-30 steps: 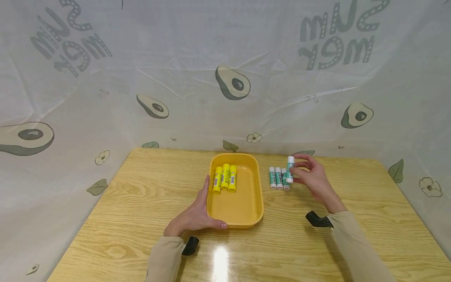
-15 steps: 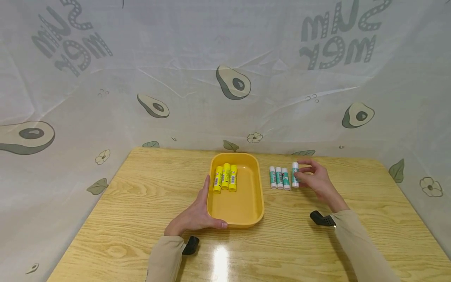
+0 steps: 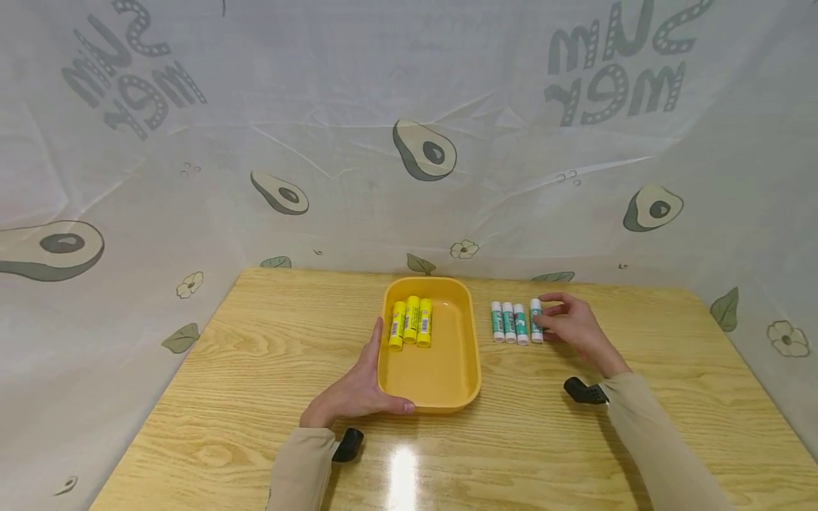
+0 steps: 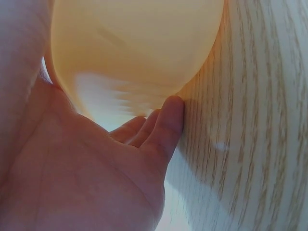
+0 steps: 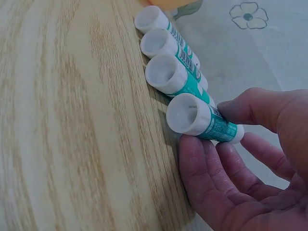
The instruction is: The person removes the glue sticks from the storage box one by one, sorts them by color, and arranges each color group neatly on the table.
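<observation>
In the head view, the left hand (image 3: 358,389) lies around the near left corner of a yellow-orange plastic tray (image 3: 474,348). Its thumb runs along the front wall and its straight fingers touch the left side, as the left wrist view shows too. Three yellow glue sticks (image 3: 411,321) lie side by side inside the tray. To the right, my right hand (image 3: 571,328) pinches a white-and-green glue stick (image 5: 219,126) between thumb and fingers, low at the table. A row of three similar glue sticks (image 3: 509,323) lies just left of it, a small gap apart.
Everything stands on a wood-grain table (image 3: 268,341). Behind it hangs a pale cloth (image 3: 345,92) printed with avocados, flowers and lettering. A black wrist device (image 3: 348,446) sits at the left cuff, another black device (image 3: 584,391) at the right.
My right hand has moved right and down with its glue stick, bringing it from above the row to beside its right end. The left hand and the tray have stayed in place.
</observation>
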`<act>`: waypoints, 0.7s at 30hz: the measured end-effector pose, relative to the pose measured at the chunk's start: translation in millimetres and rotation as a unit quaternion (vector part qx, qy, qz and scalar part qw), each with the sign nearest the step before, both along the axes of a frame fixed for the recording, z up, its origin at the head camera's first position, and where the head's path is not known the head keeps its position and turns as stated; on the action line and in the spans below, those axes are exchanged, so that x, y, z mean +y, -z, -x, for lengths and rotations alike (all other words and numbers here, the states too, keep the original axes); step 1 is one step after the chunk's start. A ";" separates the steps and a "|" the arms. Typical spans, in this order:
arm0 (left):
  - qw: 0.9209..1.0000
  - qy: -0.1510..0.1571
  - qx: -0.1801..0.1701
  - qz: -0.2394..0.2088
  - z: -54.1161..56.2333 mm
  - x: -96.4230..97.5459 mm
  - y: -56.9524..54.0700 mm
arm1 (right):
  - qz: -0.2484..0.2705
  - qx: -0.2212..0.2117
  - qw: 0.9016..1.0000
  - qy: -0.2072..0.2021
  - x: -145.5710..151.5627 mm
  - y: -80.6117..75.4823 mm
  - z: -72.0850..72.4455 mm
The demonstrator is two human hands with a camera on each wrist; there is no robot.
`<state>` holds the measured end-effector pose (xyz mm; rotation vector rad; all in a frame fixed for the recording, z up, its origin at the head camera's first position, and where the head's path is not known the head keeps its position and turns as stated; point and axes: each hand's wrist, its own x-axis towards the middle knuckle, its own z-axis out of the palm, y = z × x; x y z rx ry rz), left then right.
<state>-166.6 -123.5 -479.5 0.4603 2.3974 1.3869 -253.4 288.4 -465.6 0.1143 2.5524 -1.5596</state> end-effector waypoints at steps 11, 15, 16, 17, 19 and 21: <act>1.000 -0.003 -0.003 -0.006 0.2 0.9 0.5 | -0.023 -0.004 1.000 -0.007 -2.4 1.0 4.5; 1.000 -0.002 -0.003 -0.006 0.1 0.9 0.0 | -0.020 -0.004 1.000 -0.012 -1.4 2.1 5.1; 1.000 -0.002 -0.004 -0.007 0.2 0.9 0.1 | -0.020 -0.005 1.000 -0.013 -1.1 2.1 5.0; 1.000 -0.002 -0.004 -0.007 0.0 1.0 -0.2 | -0.020 -0.005 1.000 -0.014 -0.9 2.2 5.0; 1.000 -0.003 -0.004 -0.009 -0.2 1.1 0.0 | -0.021 -0.007 1.000 -0.016 -0.5 1.9 4.8; 1.000 -0.004 -0.003 -0.011 -0.4 1.3 0.4 | -0.021 -0.009 1.000 -0.018 -0.4 2.0 5.2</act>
